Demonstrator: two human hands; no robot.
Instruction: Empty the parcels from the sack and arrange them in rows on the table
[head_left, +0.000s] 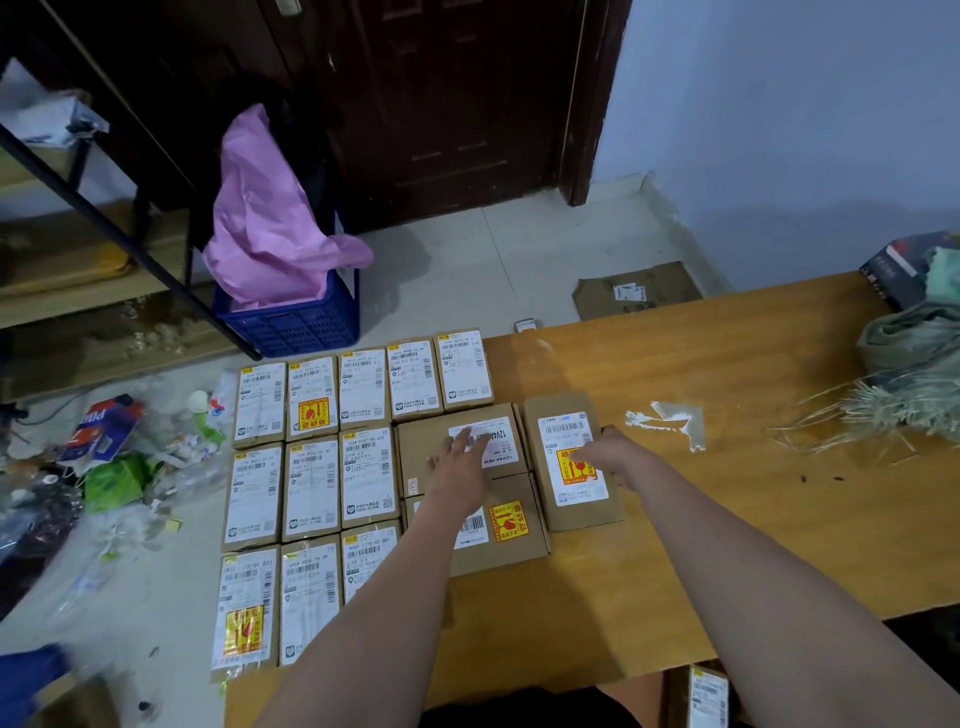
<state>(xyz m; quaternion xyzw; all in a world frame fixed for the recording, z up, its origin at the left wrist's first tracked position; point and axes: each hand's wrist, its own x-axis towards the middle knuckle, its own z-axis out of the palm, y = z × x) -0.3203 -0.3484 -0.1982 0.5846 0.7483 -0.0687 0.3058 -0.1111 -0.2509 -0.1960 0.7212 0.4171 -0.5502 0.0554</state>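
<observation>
Wooden bench (727, 519) carries fourteen parcels in rows at its left end: eleven small parcels (311, 488) and three larger. Left grip (457, 467), fingers spread, presses one larger box (421, 447); right grip (608, 457) lies flat on another box (587, 504). One sack (904, 338) lies far right.

labelled brown parcels (311, 483) lie flat in rows; sack (914, 358) crumpled.

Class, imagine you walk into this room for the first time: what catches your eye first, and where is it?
First, the rows of labelled parcels on the left part of the wooden table, with the left hand and right hand laid on the rightmost ones. Next, the pink bag standing in a blue crate on the floor behind.
</observation>
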